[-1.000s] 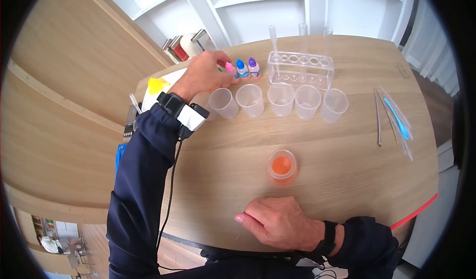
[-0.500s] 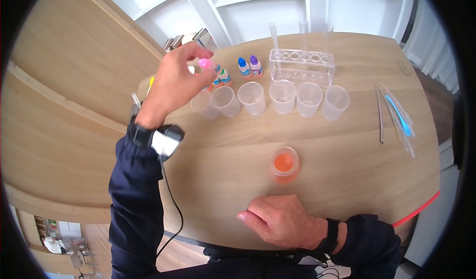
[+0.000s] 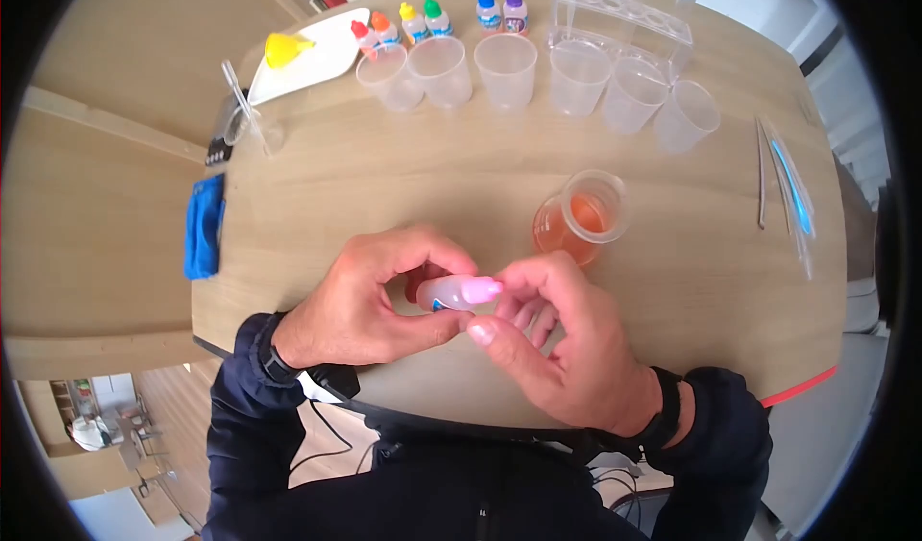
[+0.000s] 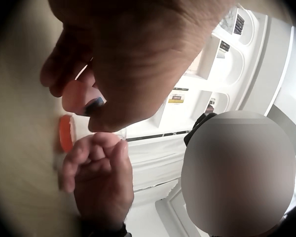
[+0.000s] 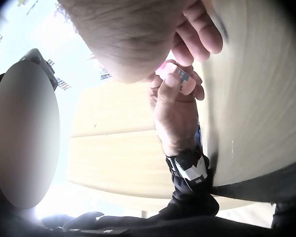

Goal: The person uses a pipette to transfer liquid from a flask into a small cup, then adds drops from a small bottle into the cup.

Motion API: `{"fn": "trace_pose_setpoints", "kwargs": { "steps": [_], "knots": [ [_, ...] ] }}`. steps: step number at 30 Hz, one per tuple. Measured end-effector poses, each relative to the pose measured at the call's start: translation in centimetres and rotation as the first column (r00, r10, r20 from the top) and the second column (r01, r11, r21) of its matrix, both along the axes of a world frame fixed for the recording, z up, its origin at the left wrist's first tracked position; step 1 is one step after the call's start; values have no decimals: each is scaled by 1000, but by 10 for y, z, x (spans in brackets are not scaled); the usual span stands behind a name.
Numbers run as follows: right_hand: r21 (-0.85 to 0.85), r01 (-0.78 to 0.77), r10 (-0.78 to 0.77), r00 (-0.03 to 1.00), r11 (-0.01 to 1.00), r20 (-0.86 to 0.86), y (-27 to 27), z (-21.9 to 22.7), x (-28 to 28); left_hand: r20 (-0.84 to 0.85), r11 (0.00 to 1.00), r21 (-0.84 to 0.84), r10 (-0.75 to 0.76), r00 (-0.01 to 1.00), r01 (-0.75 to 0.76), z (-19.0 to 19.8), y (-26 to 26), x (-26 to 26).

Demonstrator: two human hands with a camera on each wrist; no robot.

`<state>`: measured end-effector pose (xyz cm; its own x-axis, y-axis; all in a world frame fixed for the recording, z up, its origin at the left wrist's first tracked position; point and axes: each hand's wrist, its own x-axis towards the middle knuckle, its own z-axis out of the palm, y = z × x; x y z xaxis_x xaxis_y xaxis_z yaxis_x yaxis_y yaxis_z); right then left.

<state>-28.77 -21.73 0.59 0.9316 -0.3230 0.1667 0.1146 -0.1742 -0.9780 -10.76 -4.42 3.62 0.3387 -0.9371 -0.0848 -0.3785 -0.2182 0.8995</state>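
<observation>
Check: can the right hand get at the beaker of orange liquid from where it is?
Probably yes. The beaker of orange liquid stands just beyond the right hand with bare table between. But that hand pinches the pink cap of the dropper bottle, so it must let go first.

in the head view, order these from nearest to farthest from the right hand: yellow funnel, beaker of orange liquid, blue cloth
From the right hand:
1. beaker of orange liquid, just beyond it, to its right
2. blue cloth, at the table's left edge
3. yellow funnel, far left corner, on the white tray

small dropper bottle [image 3: 449,292] — pink-capped, lying sideways
</observation>
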Motion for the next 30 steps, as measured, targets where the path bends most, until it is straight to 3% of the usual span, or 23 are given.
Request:
{"fn": "trace_pose_setpoints", "kwargs": {
  "steps": [2,5,14,17,23,27,30],
  "knots": [
    [62,20,-20,1000,998,4,3,-5,1,46,999,-36,-36,998,38,-3,-1,-1],
    [26,-10,12,997,1000,-75,-1,-1,0,122,990,-104,-84,989,97,-7,-1,2],
    [-209,-45,47,999,977,2,-2,-2,2,61,988,-129,-81,995,88,-8,0,1],
    [-238,-20,28,999,971,30,-1,-3,2,20,997,-35,-68,997,69,-1,-1,2],
    [-292,36,19,983,956,184,-2,-2,11,-75,998,-22,-64,995,62,-1,1,6],
    [-190,18,-14,1000,982,22,2,7,4,-33,997,-43,-72,997,71,-5,1,6],
    [-259,-59,69,997,964,28,-7,-3,1,-31,995,-33,-90,995,89,-3,0,7]
  ]
}}
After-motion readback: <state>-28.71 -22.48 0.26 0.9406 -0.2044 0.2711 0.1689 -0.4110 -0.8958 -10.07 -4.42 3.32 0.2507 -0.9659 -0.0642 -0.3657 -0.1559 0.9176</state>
